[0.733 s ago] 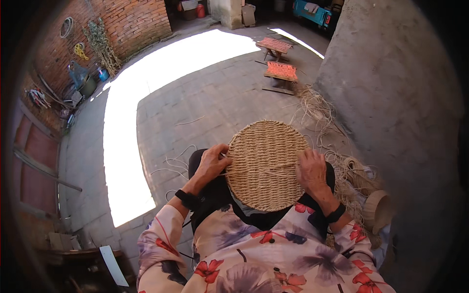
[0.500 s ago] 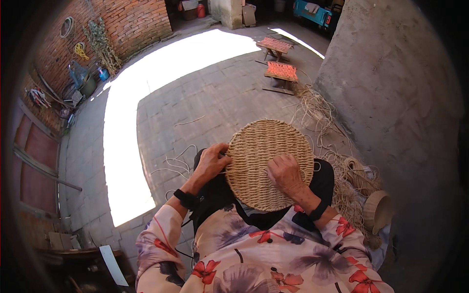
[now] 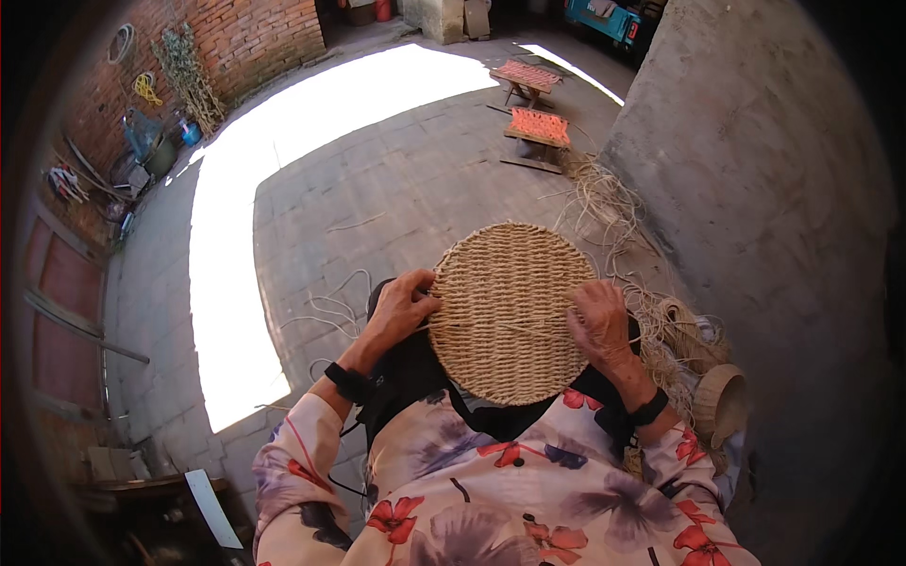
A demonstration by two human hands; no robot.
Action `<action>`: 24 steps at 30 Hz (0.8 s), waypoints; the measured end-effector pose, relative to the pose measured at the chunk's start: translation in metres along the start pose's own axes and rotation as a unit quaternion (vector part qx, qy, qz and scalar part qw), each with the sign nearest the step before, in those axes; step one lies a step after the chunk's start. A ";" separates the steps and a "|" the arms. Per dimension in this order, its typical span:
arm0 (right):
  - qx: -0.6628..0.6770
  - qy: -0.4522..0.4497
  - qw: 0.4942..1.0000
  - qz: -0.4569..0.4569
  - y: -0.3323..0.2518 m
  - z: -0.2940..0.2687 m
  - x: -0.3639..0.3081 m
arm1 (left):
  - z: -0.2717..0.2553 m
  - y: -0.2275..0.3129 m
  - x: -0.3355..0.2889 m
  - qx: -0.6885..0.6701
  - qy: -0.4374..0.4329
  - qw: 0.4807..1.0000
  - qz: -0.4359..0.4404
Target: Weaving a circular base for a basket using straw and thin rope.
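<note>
A round woven mat (image 3: 510, 283) is supported on the lap (image 3: 408, 363); its left edge is gripped by the curled fingers of the left hand (image 3: 404, 307); the right hand (image 3: 602, 323) is placed at its right edge, with fingers closed, but on what cannot be told; across the mat, a thin strand (image 3: 519, 327) is seen.

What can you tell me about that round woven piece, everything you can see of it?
The round woven piece is a disc of straw-coloured, cord-like strands in a close, ribbed weave, with a slightly uneven rim. It lies over the person's dark-clad lap, face up; its underside is hidden. The fingers of the left hand are at its left edge, and the right hand is at its right side. A pale strand crosses its face toward the right hand.
</note>
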State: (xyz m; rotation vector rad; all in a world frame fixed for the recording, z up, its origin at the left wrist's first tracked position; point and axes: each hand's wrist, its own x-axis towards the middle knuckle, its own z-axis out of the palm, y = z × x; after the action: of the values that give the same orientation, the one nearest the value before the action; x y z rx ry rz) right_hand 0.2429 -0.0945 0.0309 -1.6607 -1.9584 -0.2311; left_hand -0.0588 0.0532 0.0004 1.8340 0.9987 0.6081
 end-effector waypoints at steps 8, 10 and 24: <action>-0.024 -0.044 0.994 -0.098 -0.030 0.042 0.004 | 0.005 -0.002 0.001 -0.007 0.006 1.000 -0.020; -0.060 -0.033 0.997 -0.029 -0.014 0.032 -0.005 | 0.004 -0.003 -0.001 -0.003 0.006 1.000 -0.019; 0.059 -0.047 0.997 -0.012 0.010 -0.009 -0.010 | 0.001 0.004 -0.002 0.014 0.009 1.000 -0.008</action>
State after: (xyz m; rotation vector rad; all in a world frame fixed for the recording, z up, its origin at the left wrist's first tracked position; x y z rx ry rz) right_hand 0.2564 -0.1050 0.0310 -1.5977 -2.0216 -0.0464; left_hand -0.0573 0.0500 0.0030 1.8477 1.0370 0.6041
